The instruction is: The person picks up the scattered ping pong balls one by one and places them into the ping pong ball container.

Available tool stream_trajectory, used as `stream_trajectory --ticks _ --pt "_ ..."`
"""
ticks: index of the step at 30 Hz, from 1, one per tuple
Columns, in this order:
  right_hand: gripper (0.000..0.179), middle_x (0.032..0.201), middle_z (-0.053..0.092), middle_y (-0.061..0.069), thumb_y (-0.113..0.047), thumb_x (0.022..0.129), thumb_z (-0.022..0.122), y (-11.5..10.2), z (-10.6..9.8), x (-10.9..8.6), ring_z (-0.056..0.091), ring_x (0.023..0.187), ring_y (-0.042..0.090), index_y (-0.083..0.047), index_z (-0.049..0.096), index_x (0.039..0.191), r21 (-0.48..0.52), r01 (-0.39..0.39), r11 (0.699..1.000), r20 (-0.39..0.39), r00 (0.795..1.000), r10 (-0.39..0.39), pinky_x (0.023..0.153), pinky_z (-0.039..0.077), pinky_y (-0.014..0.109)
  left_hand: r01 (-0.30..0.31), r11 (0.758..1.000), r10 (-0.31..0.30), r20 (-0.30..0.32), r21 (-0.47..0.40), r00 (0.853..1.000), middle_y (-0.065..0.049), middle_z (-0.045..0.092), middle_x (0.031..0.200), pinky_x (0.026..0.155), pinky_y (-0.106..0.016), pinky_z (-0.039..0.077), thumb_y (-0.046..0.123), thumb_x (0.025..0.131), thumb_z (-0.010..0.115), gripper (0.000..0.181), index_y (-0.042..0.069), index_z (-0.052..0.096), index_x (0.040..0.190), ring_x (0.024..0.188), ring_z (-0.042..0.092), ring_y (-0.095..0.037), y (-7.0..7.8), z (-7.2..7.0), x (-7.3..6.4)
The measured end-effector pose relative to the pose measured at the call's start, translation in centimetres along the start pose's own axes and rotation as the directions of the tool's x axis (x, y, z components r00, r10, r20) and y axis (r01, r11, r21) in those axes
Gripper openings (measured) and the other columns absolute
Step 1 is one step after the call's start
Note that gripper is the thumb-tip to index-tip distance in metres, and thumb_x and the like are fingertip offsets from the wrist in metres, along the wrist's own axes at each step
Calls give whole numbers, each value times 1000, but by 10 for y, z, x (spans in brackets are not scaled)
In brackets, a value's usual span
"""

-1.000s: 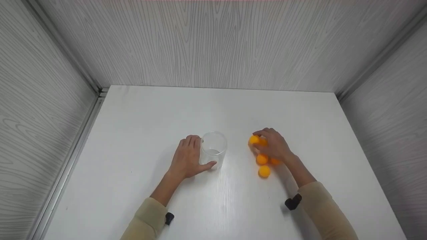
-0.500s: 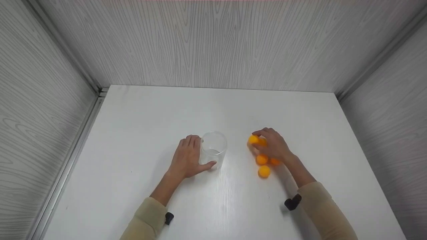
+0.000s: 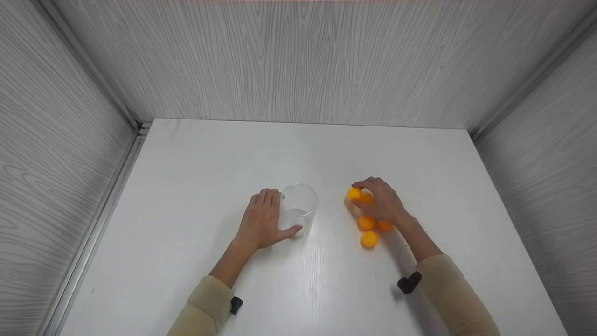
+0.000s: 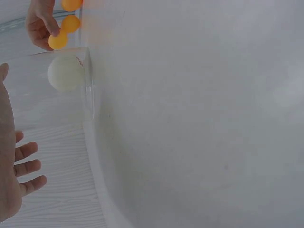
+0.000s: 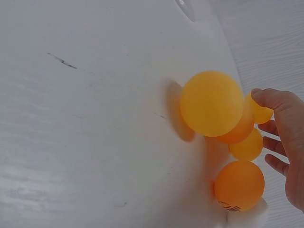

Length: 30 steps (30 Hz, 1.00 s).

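Note:
My left hand [image 3: 261,224] holds the clear cup [image 3: 308,212] from its left side, thumb across the front and fingers along the far left. The cup stands upright, and a white ball [image 4: 66,73] shows through its wall near the bottom in the left wrist view. To the right, my right hand [image 3: 381,200] pinches an orange table tennis ball [image 3: 354,194] between thumb and fingers. Several more orange balls lie close under and in front of this hand, among them a near ball [image 3: 369,240] and a middle ball [image 3: 366,222]. The hand partly covers others.
A white table [image 3: 224,149] carries everything. A grey wood-grain wall [image 3: 298,60] rises behind it, with side walls left and right. In the right wrist view a white rounded thing [image 5: 254,216] sits partly hidden behind an orange ball.
The pinched orange ball and the right hand's fingertips have shifted very slightly up and left in the head view. My left hand and the cup have stayed in place.

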State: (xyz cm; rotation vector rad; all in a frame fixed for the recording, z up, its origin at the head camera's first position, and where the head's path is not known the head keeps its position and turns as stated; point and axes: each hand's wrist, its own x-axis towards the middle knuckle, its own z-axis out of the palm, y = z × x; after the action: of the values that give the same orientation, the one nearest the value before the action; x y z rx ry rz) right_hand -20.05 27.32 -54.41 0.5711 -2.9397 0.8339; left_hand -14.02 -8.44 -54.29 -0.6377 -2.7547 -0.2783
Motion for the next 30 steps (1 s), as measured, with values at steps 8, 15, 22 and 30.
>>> stream_trajectory --ticks 8,15,22,30 --pt "37 121 71 5 -28 95 78 -5 -4 1 64 115 29 -16 72 129 -5 73 997 -53 996 -73 106 55 50 3 1000 -3 13 1 1000 -14 63 127 105 -45 52 79 85 62 88 2 54 127 124 59 -30 1 -1 0" --pt "38 117 72 6 -27 93 81 -13 -10 3 66 112 33 -13 72 127 -7 162 987 -100 982 -161 102 57 49 11 1000 -11 26 -3 1000 -14 63 128 106 -45 52 78 85 62 89 2 54 129 125 59 -31 1 -3 1" --pt "36 116 73 7 -26 92 82 -27 -17 3 66 110 34 -13 73 125 10 161 987 -99 982 -159 100 58 48 5 1000 -5 14 -5 1000 -13 62 127 104 -44 51 78 85 62 88 2 54 129 124 58 -30 1 -2 0" --pt "35 116 74 6 -25 92 82 -39 -23 4 66 108 27 -14 74 124 -5 212 977 -120 970 -211 101 58 46 7 1000 -7 12 -10 1000 -14 63 127 104 -44 51 78 85 63 89 1 54 129 124 58 -31 0 -2 0"
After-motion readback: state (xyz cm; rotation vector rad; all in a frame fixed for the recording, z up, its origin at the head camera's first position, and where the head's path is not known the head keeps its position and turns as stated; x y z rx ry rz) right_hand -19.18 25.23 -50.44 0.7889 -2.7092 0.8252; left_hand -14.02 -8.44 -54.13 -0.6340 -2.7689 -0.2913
